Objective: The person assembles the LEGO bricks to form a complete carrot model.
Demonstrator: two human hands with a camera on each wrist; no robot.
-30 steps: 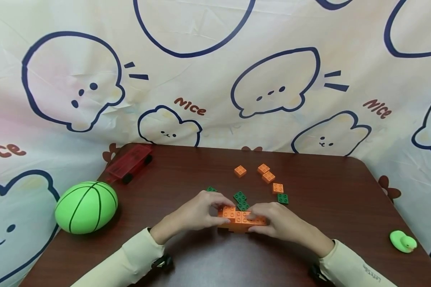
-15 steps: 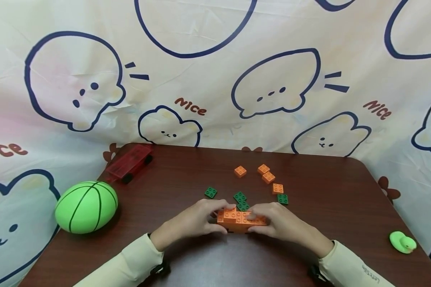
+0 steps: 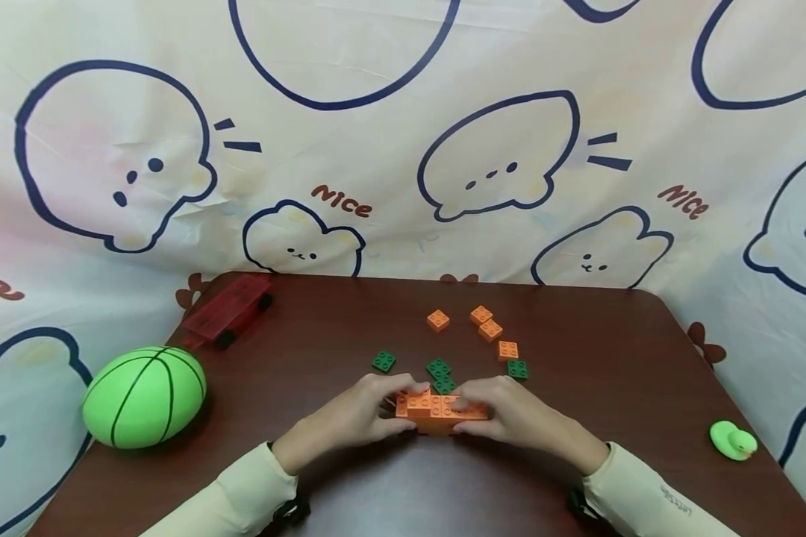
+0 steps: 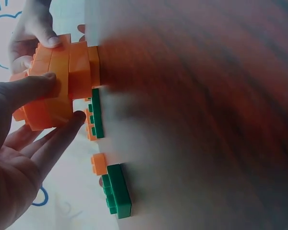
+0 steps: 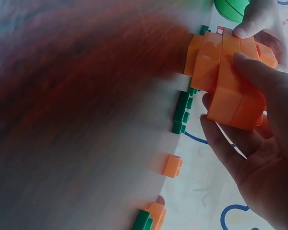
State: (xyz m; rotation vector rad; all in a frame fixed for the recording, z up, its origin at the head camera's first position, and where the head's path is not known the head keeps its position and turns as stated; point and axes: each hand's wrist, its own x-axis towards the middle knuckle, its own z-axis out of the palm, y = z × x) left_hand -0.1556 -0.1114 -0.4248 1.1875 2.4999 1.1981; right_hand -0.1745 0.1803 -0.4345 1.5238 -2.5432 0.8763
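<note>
Both hands hold a stepped structure of orange building bricks [image 3: 436,426] at the middle of the table. My left hand [image 3: 359,415] grips its left end, thumb on the near side and fingers on the far side. My right hand [image 3: 520,412] grips the right end in the same way. In the left wrist view, the left thumb presses the side of the orange structure [image 4: 60,91], whose lower part narrows in steps towards the table. The right wrist view has the right thumb flat against the structure [image 5: 225,103]. One orange brick [image 3: 419,403] sits on top, near the left fingers.
Loose green bricks [image 3: 383,362] and orange bricks [image 3: 438,321] lie beyond the hands. A green ball [image 3: 145,397] and a red toy car [image 3: 230,310] are at the left. A green rubber duck [image 3: 732,440] sits near the right edge. A printed cloth [image 3: 389,149] hangs behind.
My left hand has shifted slightly left along the orange structure, uncovering more of its left end and a green brick behind. The head view has turned a little to the right.
</note>
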